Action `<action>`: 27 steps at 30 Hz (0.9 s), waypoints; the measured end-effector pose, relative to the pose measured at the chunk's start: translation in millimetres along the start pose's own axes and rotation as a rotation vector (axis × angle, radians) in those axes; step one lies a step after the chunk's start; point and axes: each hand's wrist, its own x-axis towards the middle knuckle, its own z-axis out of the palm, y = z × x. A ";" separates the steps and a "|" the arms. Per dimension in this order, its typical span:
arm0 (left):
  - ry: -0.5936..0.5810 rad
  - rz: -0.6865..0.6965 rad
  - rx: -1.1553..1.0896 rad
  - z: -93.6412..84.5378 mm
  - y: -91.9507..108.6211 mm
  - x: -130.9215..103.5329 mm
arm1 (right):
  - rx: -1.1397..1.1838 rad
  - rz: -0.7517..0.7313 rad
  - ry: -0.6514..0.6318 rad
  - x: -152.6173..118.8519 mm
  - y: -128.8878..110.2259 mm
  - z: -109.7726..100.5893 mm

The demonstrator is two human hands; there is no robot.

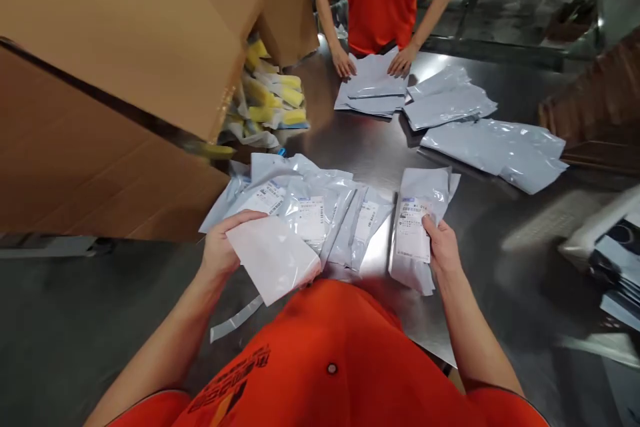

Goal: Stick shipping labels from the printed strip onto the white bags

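Observation:
My left hand (223, 245) is closed on the edge of a white sheet (273, 257), which hangs tilted in front of my body. Beyond that sheet lies a fanned row of grey plastic mailers (325, 180) with printed white labels (311, 219). At the right, my right hand (443, 240) grips the side of a labelled grey mailer (419, 183), its thumb at the label's edge. A narrow clear strip (237, 319) dangles below the white sheet.
Large cardboard boxes (115, 33) fill the left side, beside yellow-and-white wrapped items (280, 97). Across the metal table (360, 137), a person's hands (400, 61) rest on grey mailers (376, 77). More mailers (495, 143) lie at the back right.

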 end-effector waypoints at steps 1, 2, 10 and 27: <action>0.080 -0.019 -0.060 -3.3 2.9 -0.3 | 0.109 -0.014 -0.070 -12.9 -3.7 23.2; 0.156 -0.021 -0.125 -7.4 5.6 -0.5 | 0.176 -0.021 -0.135 -24.1 -5.6 47.5; 0.496 0.279 -0.425 -66.9 36.4 -22.5 | -0.307 -0.025 -0.376 -35.0 36.7 167.4; 0.484 0.264 -0.214 -82.2 -17.0 -55.9 | -0.404 -0.172 -1.051 -119.7 8.8 274.9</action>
